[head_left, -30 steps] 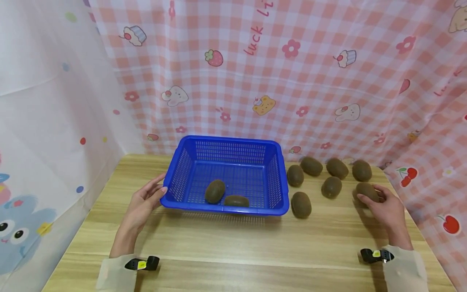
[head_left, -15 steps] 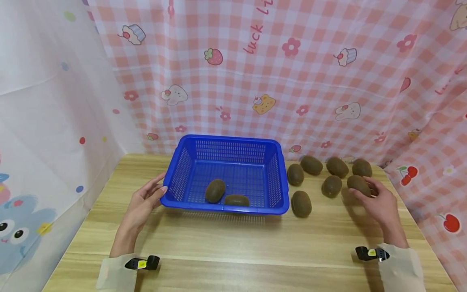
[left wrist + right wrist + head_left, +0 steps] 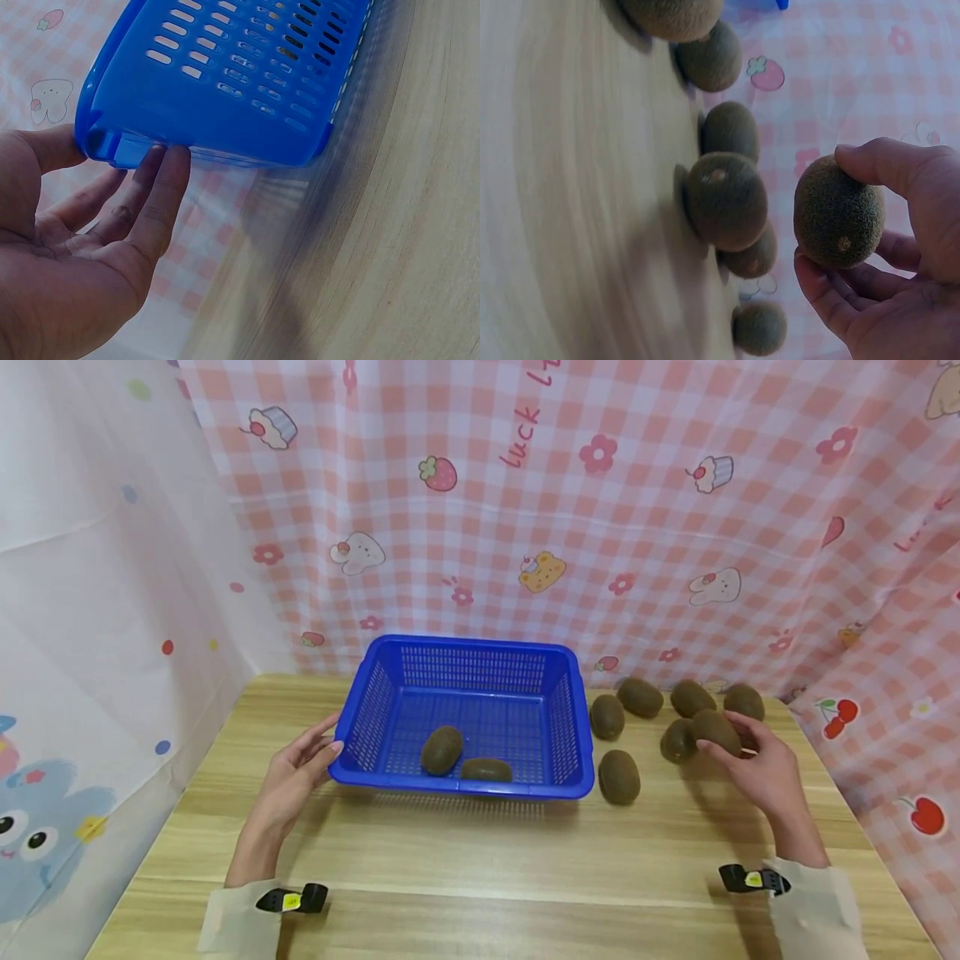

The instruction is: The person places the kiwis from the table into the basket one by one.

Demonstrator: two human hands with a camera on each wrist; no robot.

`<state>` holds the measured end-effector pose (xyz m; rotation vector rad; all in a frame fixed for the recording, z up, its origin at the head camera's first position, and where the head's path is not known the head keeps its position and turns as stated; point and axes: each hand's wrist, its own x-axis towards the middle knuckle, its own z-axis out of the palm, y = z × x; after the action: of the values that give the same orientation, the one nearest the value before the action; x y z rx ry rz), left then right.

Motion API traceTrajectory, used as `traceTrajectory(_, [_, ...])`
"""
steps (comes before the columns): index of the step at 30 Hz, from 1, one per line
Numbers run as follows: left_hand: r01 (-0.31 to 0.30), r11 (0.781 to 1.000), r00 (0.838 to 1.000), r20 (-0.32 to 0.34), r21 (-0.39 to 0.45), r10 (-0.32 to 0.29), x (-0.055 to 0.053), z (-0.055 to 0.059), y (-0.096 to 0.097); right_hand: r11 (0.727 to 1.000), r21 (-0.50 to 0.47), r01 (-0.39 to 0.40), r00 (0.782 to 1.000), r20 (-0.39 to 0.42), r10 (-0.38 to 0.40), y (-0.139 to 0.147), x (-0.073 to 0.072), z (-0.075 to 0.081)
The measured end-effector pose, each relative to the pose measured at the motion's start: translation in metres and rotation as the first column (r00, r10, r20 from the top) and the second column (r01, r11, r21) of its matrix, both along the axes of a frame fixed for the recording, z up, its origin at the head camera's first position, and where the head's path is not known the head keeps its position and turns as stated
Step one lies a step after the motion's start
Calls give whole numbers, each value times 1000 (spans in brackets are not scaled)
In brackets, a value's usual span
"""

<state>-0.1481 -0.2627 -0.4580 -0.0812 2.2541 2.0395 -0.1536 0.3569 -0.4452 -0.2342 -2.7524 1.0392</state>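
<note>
A kiwi (image 3: 838, 214) is pinched between the thumb and fingers of my right hand (image 3: 765, 767), held above the table as the right wrist view shows. In the head view it overlaps a kiwi (image 3: 677, 742) lying on the table. My left hand (image 3: 294, 777) grips the left rim of a blue plastic basket (image 3: 461, 788), thumb on the rim and fingertips (image 3: 178, 157) against the wall below it. Inside the basket, near its front wall, lie two kiwis, one tilted kiwi (image 3: 442, 750) and one kiwi (image 3: 486, 770) partly hidden by the rim.
Right of the basket several more kiwis rest on the wooden table (image 3: 480, 893), among them a front kiwi (image 3: 619, 777) close to the basket and a far right kiwi (image 3: 744, 702). A checked pink curtain (image 3: 480, 527) hangs behind the table.
My right hand has lifted the kiwi from the right side of the table and carried it leftward. The left hand keeps its grip on the basket, which stays in place.
</note>
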Motion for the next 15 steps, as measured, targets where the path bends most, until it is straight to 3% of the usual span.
traceTrajectory(5, [3,1000,1000,-2,10,-3,0,0,0,1000,-2,-24,999,-34,24,-9,-1,7])
traceTrajectory(15, [-2,1000,1000,0,27,2,-1,-1,0,997,-4,-75,997,-29,75,-29,1,21])
